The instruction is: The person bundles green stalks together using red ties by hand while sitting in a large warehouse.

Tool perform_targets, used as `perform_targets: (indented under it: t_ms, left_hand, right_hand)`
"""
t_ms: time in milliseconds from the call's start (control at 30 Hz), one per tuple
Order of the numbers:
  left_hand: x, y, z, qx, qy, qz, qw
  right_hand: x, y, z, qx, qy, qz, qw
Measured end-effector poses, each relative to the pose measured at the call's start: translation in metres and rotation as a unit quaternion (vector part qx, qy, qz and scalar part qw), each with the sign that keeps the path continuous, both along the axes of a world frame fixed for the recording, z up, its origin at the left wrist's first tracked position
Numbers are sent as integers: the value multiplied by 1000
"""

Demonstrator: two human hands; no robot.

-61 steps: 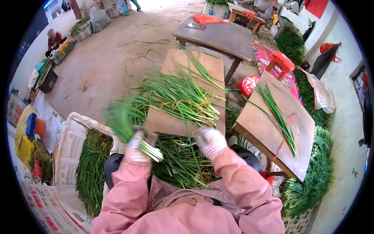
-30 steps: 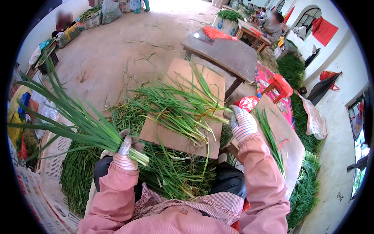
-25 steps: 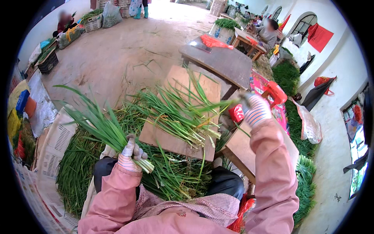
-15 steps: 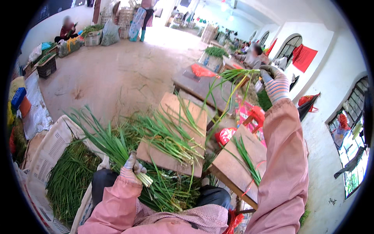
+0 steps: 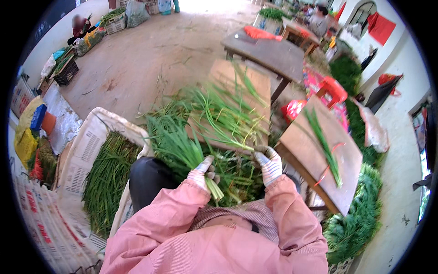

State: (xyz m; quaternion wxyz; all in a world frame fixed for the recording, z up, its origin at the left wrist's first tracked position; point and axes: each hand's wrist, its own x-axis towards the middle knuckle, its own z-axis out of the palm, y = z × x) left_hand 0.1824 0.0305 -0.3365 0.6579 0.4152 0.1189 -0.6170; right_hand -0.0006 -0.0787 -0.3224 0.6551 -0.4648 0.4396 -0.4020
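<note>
My gloved left hand (image 5: pixel 203 173) is closed around a bunch of chives (image 5: pixel 180 142), its pale cut ends sticking out below the fingers. To its right my gloved right hand (image 5: pixel 269 163) pinches the pale ends of a few chive stalks (image 5: pixel 228 138), whose yellowish-green leaves trail left over a wooden board (image 5: pixel 212 73). More loose chives are spread on that board. Below both hands, a heap of chives and trimmings (image 5: pixel 232 176) covers the space between my knees.
At my left stands a white plastic crate (image 5: pixel 84 157) filled with chives. A small wooden table (image 5: pixel 292 132) on the right bears a thin chive bundle and a red tie. Beyond are a dark table (image 5: pixel 264 52), a red stool (image 5: pixel 335 90) and leafy green piles (image 5: pixel 356 228). A person sits far left.
My right hand has come down and inward from high on the right, bringing its stalks to the board. My left hand still grips its bunch. The view has tilted downward.
</note>
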Motion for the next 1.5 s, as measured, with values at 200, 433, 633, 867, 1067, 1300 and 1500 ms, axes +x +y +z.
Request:
perform_targets:
  t_ms: [200, 433, 633, 867, 1067, 1300, 1500]
  left_hand:
    - [-2, 0, -38, 70, -45, -73, 994]
    - [4, -12, -27, 21, -12, -125, 992]
    - [-3, -5, -28, -41, -107, -137, 984]
    - [5, -3, -22, 3, -198, -122, 973]
    - [26, -19, -18, 63, -119, -41, 990]
    - [102, -24, 13, -56, -227, 74, 969]
    - [140, -18, 42, -139, -297, -26, 944]
  right_hand:
    - [2, 81, -32, 85, -53, 67, 993]
    - [-17, 60, -24, 203, -20, 224, 953]
    - [36, 48, -52, 144, 9, 346, 927]
    - [57, 58, -53, 271, -224, 124, 928]
    - [68, 57, -59, 188, -273, 37, 943]
    - [41, 43, -46, 29, -49, 311, 949]
    - [-7, 28, -26, -129, 421, 499, 746]
